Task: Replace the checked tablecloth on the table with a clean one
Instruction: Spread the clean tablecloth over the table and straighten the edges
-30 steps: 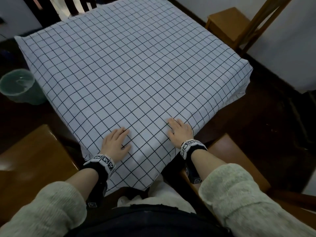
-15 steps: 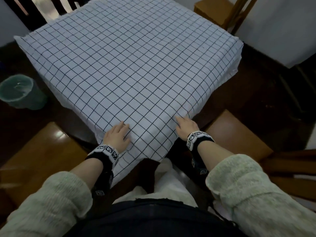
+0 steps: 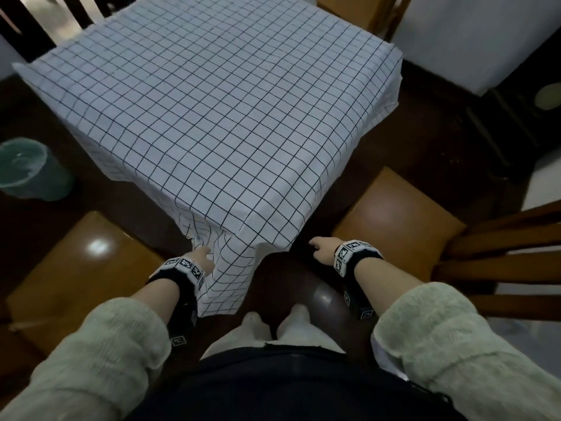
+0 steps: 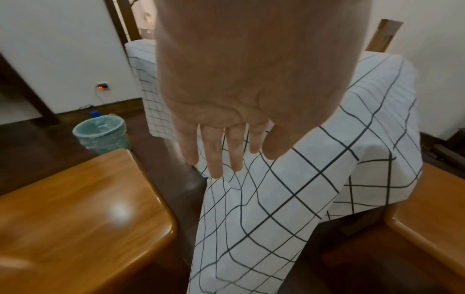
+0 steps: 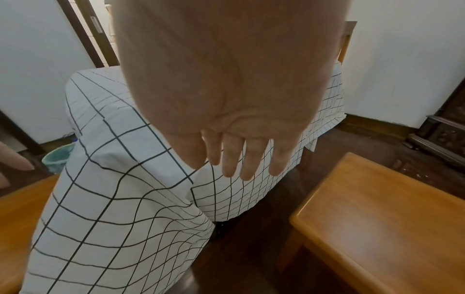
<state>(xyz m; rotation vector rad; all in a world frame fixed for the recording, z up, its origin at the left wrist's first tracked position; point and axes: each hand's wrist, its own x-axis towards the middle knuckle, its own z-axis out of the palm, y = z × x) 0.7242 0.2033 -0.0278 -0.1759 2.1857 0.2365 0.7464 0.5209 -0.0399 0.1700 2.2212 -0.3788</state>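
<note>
White checked tablecloth [image 3: 212, 117] w/ thin black grid covers whole square table, spread flat & smooth on top; near corner hangs down in a folded, wrinkled point, edges draping over all sides.

Both hands are off the desk top now. A second ago we had them flat on the checked tablecloth [image 3: 212, 117] near the front corner. Half a second ago they'd slid back to the edge. Now the left hand [image 3: 202, 257] is down beside the hanging corner flap, fingers [image 4: 216, 157] straight, tips at the cloth's fold; can't tell if they touch. The right hand [image 3: 323, 250] has dropped below the cloth's right-side overhang, fingers [image 5: 251, 159] straight, holding nothing. We've also backed off: the desk corner sits further from us, and more of both wooden stools [image 3: 394, 214] shows.
</note>
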